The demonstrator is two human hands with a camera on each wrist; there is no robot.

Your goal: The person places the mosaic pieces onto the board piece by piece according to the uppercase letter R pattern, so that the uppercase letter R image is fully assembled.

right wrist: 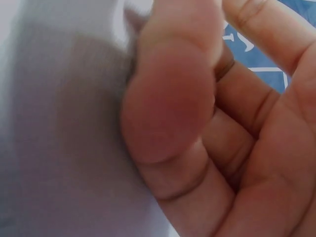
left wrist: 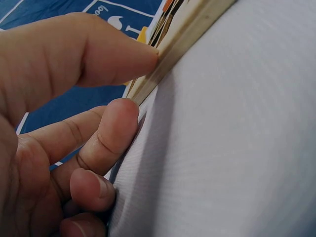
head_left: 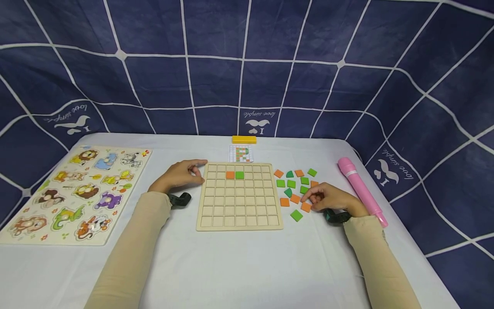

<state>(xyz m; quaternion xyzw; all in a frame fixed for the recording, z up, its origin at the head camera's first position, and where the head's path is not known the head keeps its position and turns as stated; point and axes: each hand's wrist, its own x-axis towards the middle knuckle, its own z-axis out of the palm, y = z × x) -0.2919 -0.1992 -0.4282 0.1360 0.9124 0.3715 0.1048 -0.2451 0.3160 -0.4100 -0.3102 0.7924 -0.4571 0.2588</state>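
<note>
The wooden board (head_left: 240, 228) was laid flat between the hands, its near rim closest to the person. A little farther off, at the loose tiles (head_left: 291, 184) right of the board, the right hand (head_left: 331, 198) was lowered, its fingertips bent about an orange tile (head_left: 305, 207); whether that tile was pinched or merely touched could not be told. A clean pick-up would best be made by opposite edges, with the neighbouring tiles left unnudged. Toward the board's far left corner, the left hand (head_left: 178, 175) was rested loosely, unclenched, its thumb laid against the edge; light pressure there was judged enough for steadying. In the second row from the far side, an orange square (head_left: 230, 175) and a green square (head_left: 239, 175) were seated side by side. Beyond lay a printed card (head_left: 241, 153), then a yellow bar (head_left: 244, 140).

One loose tile was partly covered by the right hand. In the right wrist view, no tile could be made out past blurred fingers; in the left, most of the board was cut off.
</note>
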